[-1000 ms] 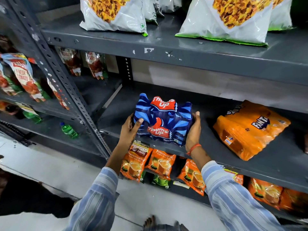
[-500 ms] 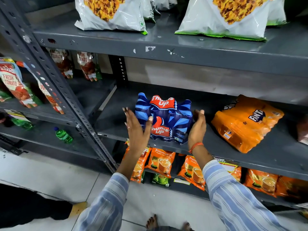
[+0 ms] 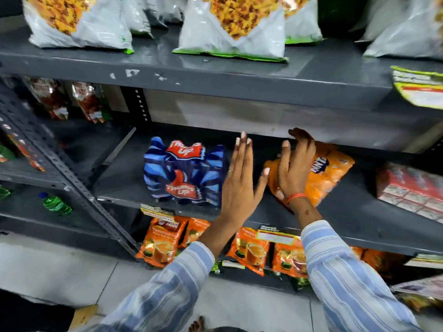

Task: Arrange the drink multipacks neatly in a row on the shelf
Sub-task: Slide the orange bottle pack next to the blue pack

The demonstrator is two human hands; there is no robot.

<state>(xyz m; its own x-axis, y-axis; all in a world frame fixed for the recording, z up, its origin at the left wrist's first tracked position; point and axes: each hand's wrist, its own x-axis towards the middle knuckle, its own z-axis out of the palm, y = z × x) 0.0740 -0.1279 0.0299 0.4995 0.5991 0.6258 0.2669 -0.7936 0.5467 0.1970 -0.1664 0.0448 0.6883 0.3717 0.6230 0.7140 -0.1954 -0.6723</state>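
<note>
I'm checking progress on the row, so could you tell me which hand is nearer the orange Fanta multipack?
Right. The right hand lies on the orange Fanta multipack; the left hand hovers open just to the left of it.

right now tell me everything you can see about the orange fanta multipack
The orange Fanta multipack is a bundle wrapped in glossy, crinkled orange plastic film, with part of a dark Fanta logo and a small printed label on top. It lies skewed on the grey middle shelf, not square to the front edge, right of the blue Thums Up pack. The right hand rests on its left end, fingers spread; the left hand is open and clear of it.
</note>
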